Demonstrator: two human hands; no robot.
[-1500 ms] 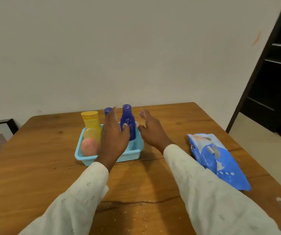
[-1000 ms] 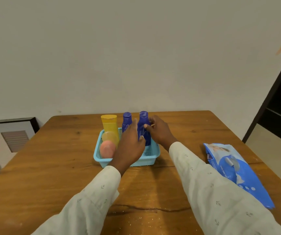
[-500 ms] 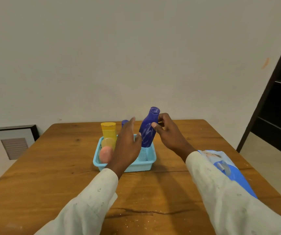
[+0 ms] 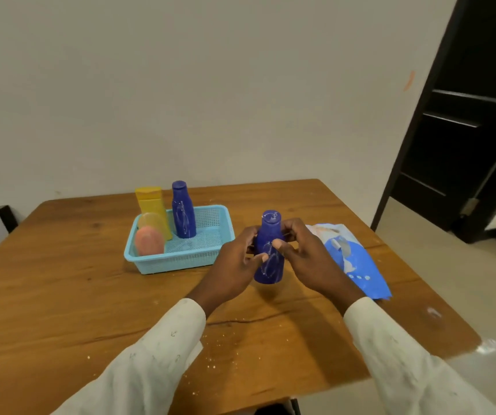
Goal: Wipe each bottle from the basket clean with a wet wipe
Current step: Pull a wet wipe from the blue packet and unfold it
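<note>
Wood grain fills most of my view: a brown table (image 4: 61, 295) set against a plain pale wall (image 4: 210, 85), with crumbs scattered on the near part of its top. Farthest to the left of my left hand sits a light blue basket (image 4: 181, 262) on the table. Inside it, at its left end, I see a pink rounded container (image 4: 149, 241) and a yellow bottle (image 4: 151, 205) behind it, and just right of those a dark blue bottle (image 4: 183, 214) standing upright. The right half of the basket holds nothing I can make out.

My left hand (image 4: 234, 265) comes next, fingers curled around the left side of a second dark blue bottle (image 4: 268, 259), which I hold upright just above the table, to the right of the basket and apart from it. My right hand (image 4: 309, 262) grips the same bottle from the other side, thumb across its front.

Just beyond my right hand lies a blue wet wipe pack (image 4: 357, 262), flat on the table. Farther right still, a dark door (image 4: 465, 130) stands open.
</note>
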